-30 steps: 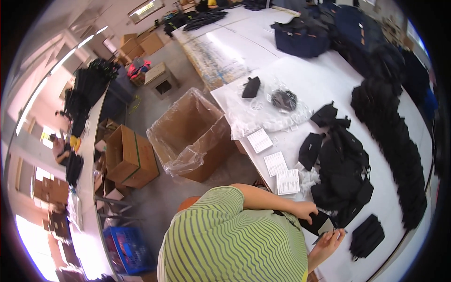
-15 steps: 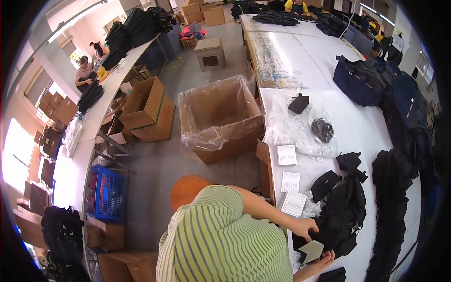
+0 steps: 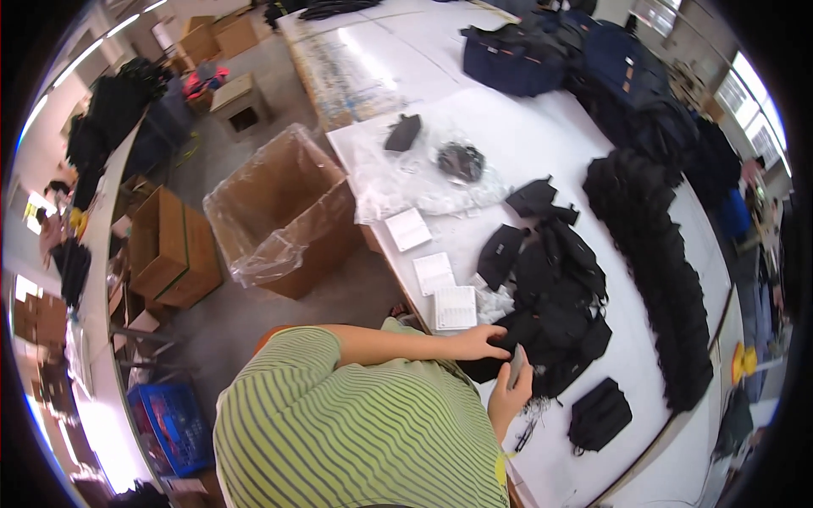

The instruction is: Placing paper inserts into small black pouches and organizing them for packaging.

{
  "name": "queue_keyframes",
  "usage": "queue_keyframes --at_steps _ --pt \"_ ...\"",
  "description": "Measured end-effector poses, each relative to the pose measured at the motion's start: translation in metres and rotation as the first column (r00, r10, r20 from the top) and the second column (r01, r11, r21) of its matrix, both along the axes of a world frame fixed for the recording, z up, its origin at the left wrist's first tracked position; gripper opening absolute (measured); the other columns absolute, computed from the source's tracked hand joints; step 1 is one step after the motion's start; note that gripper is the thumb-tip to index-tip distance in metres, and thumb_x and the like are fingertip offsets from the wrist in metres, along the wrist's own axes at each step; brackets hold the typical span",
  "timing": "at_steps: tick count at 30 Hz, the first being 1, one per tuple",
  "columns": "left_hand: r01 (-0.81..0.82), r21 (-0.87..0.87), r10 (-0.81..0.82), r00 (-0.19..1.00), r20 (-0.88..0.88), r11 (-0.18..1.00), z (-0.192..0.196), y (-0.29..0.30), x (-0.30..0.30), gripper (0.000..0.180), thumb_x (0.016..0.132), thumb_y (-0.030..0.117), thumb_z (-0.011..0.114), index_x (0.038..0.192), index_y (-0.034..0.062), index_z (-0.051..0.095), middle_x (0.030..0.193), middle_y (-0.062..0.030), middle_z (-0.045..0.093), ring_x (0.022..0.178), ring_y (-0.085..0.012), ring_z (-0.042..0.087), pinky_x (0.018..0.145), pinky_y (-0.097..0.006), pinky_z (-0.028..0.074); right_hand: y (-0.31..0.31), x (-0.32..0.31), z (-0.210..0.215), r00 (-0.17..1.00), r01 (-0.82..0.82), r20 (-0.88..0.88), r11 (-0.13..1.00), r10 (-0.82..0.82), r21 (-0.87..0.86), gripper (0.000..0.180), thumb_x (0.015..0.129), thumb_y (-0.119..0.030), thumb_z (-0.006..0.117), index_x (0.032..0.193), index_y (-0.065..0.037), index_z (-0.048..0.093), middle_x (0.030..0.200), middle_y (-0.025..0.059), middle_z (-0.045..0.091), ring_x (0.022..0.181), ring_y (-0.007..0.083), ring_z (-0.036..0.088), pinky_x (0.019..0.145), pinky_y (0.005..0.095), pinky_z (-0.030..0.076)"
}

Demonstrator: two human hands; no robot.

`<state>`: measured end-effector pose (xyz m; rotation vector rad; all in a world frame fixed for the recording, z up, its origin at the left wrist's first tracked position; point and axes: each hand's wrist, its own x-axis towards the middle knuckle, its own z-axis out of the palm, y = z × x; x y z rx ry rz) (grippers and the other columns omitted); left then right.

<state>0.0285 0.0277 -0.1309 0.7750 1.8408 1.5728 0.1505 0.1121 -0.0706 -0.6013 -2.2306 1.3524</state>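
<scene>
My left hand (image 3: 481,343) is closed on the edge of a black fabric piece (image 3: 487,368) at the near side of the white table. Just to its right, my right hand (image 3: 512,389) grips a thin, light grey flat piece (image 3: 516,366), seen nearly edge-on. Beyond both hands lies a heap of black fabric bags (image 3: 559,296) with straps. A small black pouch (image 3: 601,415) rests alone to the right. Loose dark threads and a small dark tool (image 3: 525,436), perhaps thread snips, lie beside my right wrist.
Stacks of white printed cards (image 3: 455,307) sit left of the heap. Farther back are clear plastic bags (image 3: 406,182). A long black row of fabric (image 3: 656,279) and navy bags (image 3: 517,63) line the far side. A plastic-lined carton (image 3: 288,212) stands on the floor at left.
My view has swung to the right, so the table sits farther left in the picture. The grey piece has turned from face-on to nearly edge-on, now gripped by my right hand.
</scene>
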Motion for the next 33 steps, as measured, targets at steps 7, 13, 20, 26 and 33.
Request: queue_keyframes --at_steps 7,13,20,26,33 --pt "0.144 0.064 -0.158 0.921 0.357 0.987 -0.007 0.014 -0.007 0.032 0.08 0.024 0.069 0.096 -0.0003 0.056 0.085 -0.0036 0.059 0.081 -0.011 0.052 0.073 -0.027 0.042 0.021 0.002 -0.016 0.994 0.053 0.102 0.993 -0.042 -0.104 0.036 0.089 -0.006 0.051 0.124 -0.009 0.055 0.085 0.0081 0.059 0.074 0.018 0.058 0.066 0.0289 0.046" --pt "0.387 0.016 -0.373 0.874 0.312 0.922 0.026 0.012 -0.049 0.058 0.084 0.025 0.063 0.131 -0.0035 0.043 0.124 -0.0145 0.054 0.113 -0.0189 0.049 0.097 -0.029 0.037 0.097 0.036 0.013 0.989 0.033 -0.099 0.814 -0.111 -0.58 0.029 0.093 -0.014 0.053 0.12 -0.002 0.049 0.073 0.0042 0.057 0.063 0.0102 0.054 0.059 0.0236 0.046" --pt "0.631 -0.424 -0.7 0.714 -0.01 0.65 0.089 -0.009 -0.071 0.067 0.084 0.033 0.062 0.134 -0.0051 0.039 0.131 -0.0196 0.048 0.12 -0.0255 0.047 0.101 -0.031 0.035 0.157 0.055 0.008 0.939 0.272 -0.087 0.876 -0.331 -0.398 0.012 0.083 -0.005 0.064 0.093 0.002 0.062 0.071 0.0076 0.064 0.056 0.0095 0.054 0.054 0.0219 0.043" --pt "0.773 -0.423 -0.848 0.53 0.019 0.474 0.106 -0.018 -0.039 0.058 0.082 0.031 0.063 0.127 -0.0022 0.047 0.116 -0.0177 0.06 0.103 -0.0249 0.058 0.089 -0.031 0.044 0.119 0.013 -0.005 0.543 -0.628 -0.493 0.061 -0.68 -0.776 0.022 0.095 -0.022 0.048 0.082 -0.005 0.051 0.06 -0.0013 0.028 0.049 0.0094 0.025 0.044 0.0228 0.025" --pt "0.77 -0.54 -0.92 0.392 -0.019 0.339 0.123 -0.004 -0.024 0.044 0.08 0.031 0.058 0.113 0.0024 0.057 0.1 -0.0215 0.062 0.094 -0.0349 0.059 0.081 -0.039 0.046 0.114 -0.004 -0.013 0.579 -0.377 -0.42 0.228 -0.699 -0.898 0.028 0.096 -0.024 0.045 0.074 -0.007 0.043 0.05 -0.0004 0.029 0.042 0.0094 0.024 0.04 0.0239 0.021"
